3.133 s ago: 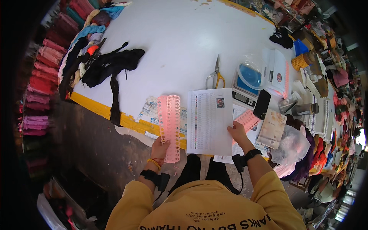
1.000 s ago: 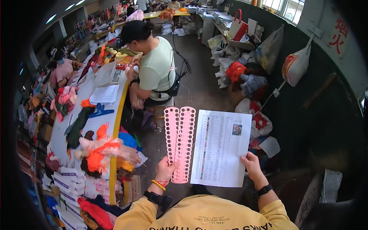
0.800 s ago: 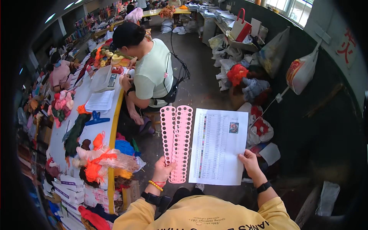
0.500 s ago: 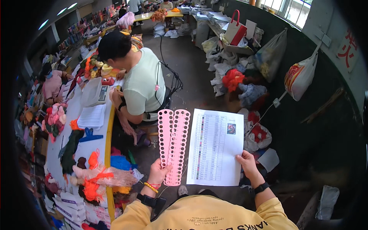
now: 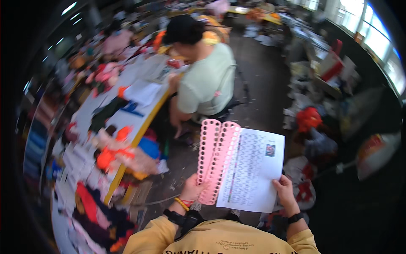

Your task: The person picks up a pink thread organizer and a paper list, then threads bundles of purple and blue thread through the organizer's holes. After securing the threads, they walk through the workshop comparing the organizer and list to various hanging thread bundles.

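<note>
My left hand is closed on the lower part of two pink strips with rows of round holes, thread-sorting cards by their look. The two strips fan slightly apart at the top. My right hand pinches the right edge of a white printed sheet, which bears a table of rows and a small coloured picture. The sheet's left edge meets the right strip, which overlaps it a little. Both are held up in front of my yellow shirt.
A long yellow-edged table runs along the left, bearing orange and pink yarn, a blue clip and papers. A co-worker in a pale green shirt sits at it. Bags and yarn bundles line the right wall.
The view has turned left, so the table and co-worker appear farther right. The strips and sheet have come together, where a gap stood between them before. Both hands keep their hold.
</note>
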A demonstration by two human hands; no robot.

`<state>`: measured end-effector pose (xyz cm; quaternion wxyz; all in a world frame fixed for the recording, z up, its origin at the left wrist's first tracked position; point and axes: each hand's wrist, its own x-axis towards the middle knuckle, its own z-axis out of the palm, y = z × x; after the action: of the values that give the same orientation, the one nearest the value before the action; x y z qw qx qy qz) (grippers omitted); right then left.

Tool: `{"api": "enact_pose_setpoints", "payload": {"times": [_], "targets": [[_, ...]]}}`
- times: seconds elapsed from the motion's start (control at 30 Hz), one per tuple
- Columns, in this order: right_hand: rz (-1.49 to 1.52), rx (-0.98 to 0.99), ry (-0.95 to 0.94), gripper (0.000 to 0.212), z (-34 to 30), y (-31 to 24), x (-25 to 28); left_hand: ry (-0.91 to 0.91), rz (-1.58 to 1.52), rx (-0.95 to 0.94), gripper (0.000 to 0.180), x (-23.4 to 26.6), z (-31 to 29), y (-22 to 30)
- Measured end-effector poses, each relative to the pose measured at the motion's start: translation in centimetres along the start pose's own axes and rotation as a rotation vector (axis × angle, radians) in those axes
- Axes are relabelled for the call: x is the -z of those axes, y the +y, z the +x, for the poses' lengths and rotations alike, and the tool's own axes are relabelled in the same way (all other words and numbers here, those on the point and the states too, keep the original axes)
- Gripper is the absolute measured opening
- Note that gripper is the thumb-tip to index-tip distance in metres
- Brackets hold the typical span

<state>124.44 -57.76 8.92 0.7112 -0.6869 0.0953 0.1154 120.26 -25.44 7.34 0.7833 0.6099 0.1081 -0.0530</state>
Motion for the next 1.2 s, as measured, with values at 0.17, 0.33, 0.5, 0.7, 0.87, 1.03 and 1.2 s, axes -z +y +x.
{"api": "enact_pose_setpoints", "payload": {"times": [0.17,0.33,0.5,0.7,0.87,1.03,1.2], "targets": [[-0.044,-0.020,-0.312,0.013,2.2,-2.3,-4.7,0.284,-0.153,-0.043,0.024,0.8,-7.4,-0.5],[-0.113,-0.026,-0.610,0.010,0.2,-1.5,-13.6,0.571,-0.161,-0.160,0.024,5.1,-17.1,-0.7],[-0.184,-0.042,-0.913,0.010,-6.9,-0.3,-24.8,0.860,-0.217,-0.234,0.022,9.9,-29.7,-1.9],[-0.286,-0.026,-1.164,0.011,-20.3,4.5,-39.2,1.164,-0.236,-0.311,0.021,16.4,-46.1,-4.1],[-0.350,-0.013,-1.365,0.013,-29.8,8.9,-49.8,1.387,-0.414,-0.378,0.020,21.1,-57.3,-7.2],[-0.444,0.029,-1.606,0.015,-37.1,13.6,-58.6,1.705,-0.652,-0.555,0.019,23.8,-64.9,-10.2],[-0.427,-0.107,-1.788,0.017,-45.6,20.3,-67.3,1.918,-0.780,-0.585,0.019,27.4,-72.0,-13.2]]}}
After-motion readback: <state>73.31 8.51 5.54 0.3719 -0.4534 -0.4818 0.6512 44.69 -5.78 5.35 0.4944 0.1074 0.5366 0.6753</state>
